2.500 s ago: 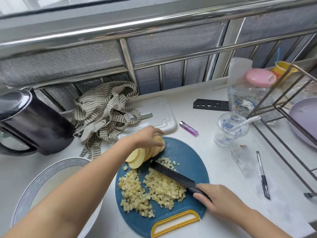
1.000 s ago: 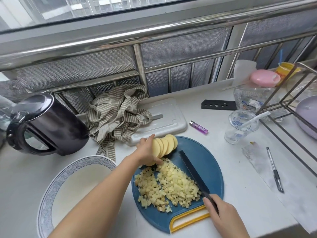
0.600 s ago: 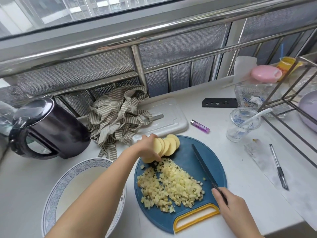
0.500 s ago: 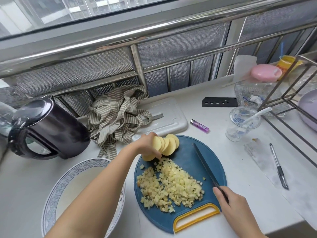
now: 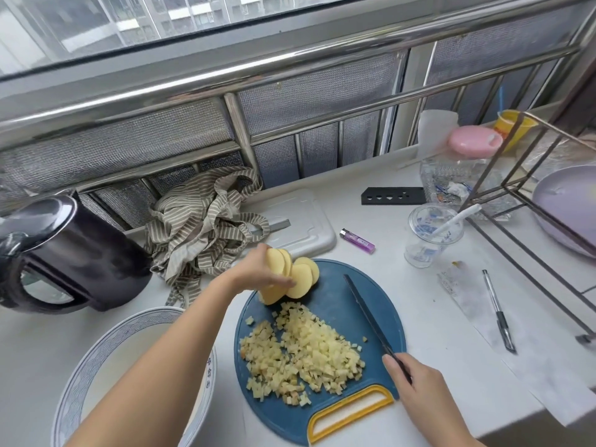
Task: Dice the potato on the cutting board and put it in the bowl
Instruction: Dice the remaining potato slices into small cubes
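Currently potato slices (image 5: 301,280) sit fanned within the left grip (image 5: 258,274); right grip (image 5: 419,387) clasps knife (image 5: 367,311).

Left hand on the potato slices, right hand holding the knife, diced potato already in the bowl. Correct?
Not quite: the head view shows the diced potato heaped on the cutting board, none visible in the bowl. The left hand is on the potato slices; the right hand holds the knife.

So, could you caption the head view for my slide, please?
Left hand grips potato slices on cutting board; right hand holds knife beside diced potato.
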